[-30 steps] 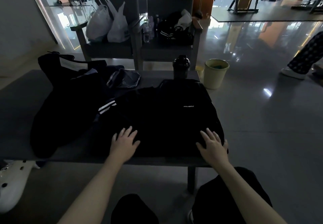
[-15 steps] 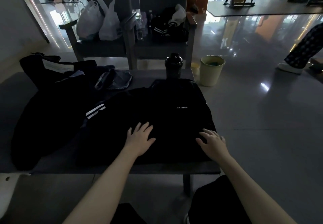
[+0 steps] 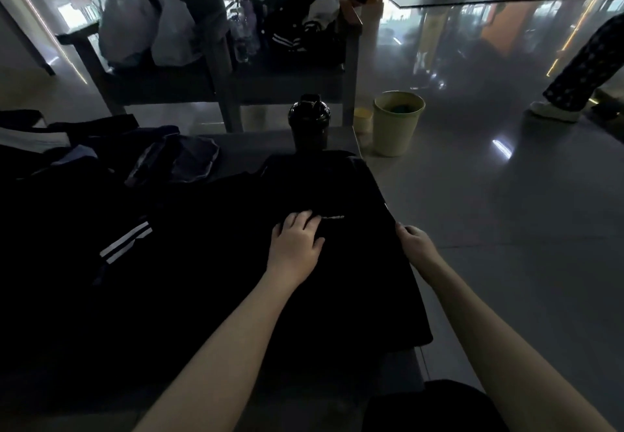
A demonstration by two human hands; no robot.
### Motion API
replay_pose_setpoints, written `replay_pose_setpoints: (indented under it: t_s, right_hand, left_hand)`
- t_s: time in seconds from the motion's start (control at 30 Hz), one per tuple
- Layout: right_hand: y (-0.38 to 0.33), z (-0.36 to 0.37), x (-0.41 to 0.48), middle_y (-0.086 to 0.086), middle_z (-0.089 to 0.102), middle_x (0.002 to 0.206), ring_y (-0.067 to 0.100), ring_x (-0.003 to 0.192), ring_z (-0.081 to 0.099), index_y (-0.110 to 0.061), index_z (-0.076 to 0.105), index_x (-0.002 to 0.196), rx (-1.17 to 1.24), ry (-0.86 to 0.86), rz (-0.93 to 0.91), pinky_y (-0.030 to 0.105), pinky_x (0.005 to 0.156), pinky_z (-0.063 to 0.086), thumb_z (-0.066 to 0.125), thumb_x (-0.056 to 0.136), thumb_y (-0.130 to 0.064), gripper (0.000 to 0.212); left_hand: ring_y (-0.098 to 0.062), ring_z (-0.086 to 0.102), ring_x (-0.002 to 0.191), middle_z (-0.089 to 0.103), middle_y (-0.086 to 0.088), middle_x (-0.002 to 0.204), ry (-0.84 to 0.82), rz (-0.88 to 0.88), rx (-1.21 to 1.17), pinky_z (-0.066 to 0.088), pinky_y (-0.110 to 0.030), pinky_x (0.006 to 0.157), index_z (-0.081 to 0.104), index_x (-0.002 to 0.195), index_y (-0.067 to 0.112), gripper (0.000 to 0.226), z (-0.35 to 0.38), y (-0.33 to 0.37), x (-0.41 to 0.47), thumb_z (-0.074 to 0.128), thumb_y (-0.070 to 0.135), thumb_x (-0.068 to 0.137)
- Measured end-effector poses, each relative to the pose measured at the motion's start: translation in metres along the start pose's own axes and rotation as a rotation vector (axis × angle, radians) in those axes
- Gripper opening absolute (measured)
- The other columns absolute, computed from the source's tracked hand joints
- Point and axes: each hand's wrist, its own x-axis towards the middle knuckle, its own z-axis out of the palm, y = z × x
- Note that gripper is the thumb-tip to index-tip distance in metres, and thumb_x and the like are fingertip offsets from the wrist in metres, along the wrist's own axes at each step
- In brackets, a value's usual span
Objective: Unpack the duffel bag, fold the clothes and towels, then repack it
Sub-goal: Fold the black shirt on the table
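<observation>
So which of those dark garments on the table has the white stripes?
The striped garment, lying left of both hands. The logo garment under the left hand shows only a small white logo, no stripes.

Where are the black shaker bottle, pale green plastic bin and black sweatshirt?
Black shaker bottle (image 3: 309,117): head view, domed lid.
Pale green plastic bin (image 3: 394,134): head view, outer wall.
Black sweatshirt (image 3: 358,279): head view, fabric between forearms.
</observation>
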Motion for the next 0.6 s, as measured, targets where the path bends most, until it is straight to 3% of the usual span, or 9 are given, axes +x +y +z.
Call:
replay_pose_setpoints:
  t_s: [0.1,0.23,0.3,0.4,0.5,0.6]
  right_hand:
    - [0.004,0.005,0.014,0.008,0.066,0.087,0.022,0.080,0.063,0.001,0.067,0.102,0.091,0.014,0.033,0.031,0.070,0.049,0.053,0.096,-0.028,0.033]
    - [0.002,0.003,0.019,0.005,0.050,0.066,0.015,0.055,0.047,-0.003,0.058,0.081,0.329,0.004,0.070,0.022,0.046,0.036,0.056,0.094,-0.014,0.016]
    - [0.001,0.001,0.022,0.005,0.045,0.068,0.016,0.057,0.043,-0.004,0.053,0.086,0.429,0.034,0.042,0.025,0.050,0.033,0.051,0.096,-0.012,0.013]
    - [-0.005,-0.009,0.030,0.007,0.049,0.078,0.016,0.065,0.047,-0.012,0.050,0.084,0.539,0.143,0.017,0.028,0.057,0.040,0.045,0.099,-0.014,0.016]
    - [-0.016,-0.026,0.039,0.007,0.049,0.080,0.016,0.069,0.046,-0.014,0.050,0.086,0.476,0.317,-0.117,0.026,0.055,0.039,0.045,0.096,-0.009,0.012]
    - [-0.041,-0.042,0.036,-0.005,0.049,0.072,0.010,0.069,0.046,-0.015,0.054,0.088,0.346,0.423,-0.319,0.017,0.056,0.037,0.047,0.091,-0.002,0.015]
  left_hand:
    - [-0.015,0.017,0.142,0.022,0.004,0.153,0.169,0.085,0.110,0.017,-0.037,0.114,0.034,0.146,0.021,0.050,0.000,0.003,0.009,0.043,0.032,0.098]
    - [-0.017,0.003,0.146,0.010,0.005,0.159,0.087,0.083,0.110,0.006,-0.041,0.118,0.023,0.150,0.023,0.054,-0.004,0.008,0.033,0.037,0.035,0.100]
    - [-0.017,0.003,0.147,0.011,0.005,0.159,0.028,0.055,0.119,0.004,-0.042,0.118,0.021,0.150,0.024,0.054,-0.004,0.008,0.041,0.034,0.038,0.100]
    - [-0.017,0.015,0.144,0.022,0.005,0.156,0.047,0.061,0.199,0.012,-0.040,0.115,0.029,0.147,0.024,0.050,-0.004,0.007,0.045,0.034,0.039,0.100]
    - [-0.015,0.019,0.141,0.027,0.006,0.154,0.063,0.077,0.222,0.016,-0.038,0.113,0.034,0.145,0.025,0.047,-0.006,0.005,0.045,0.035,0.039,0.100]
    - [-0.014,0.020,0.141,0.027,0.007,0.154,0.050,0.082,0.206,0.016,-0.038,0.113,0.036,0.144,0.025,0.046,-0.008,0.005,0.045,0.034,0.039,0.100]
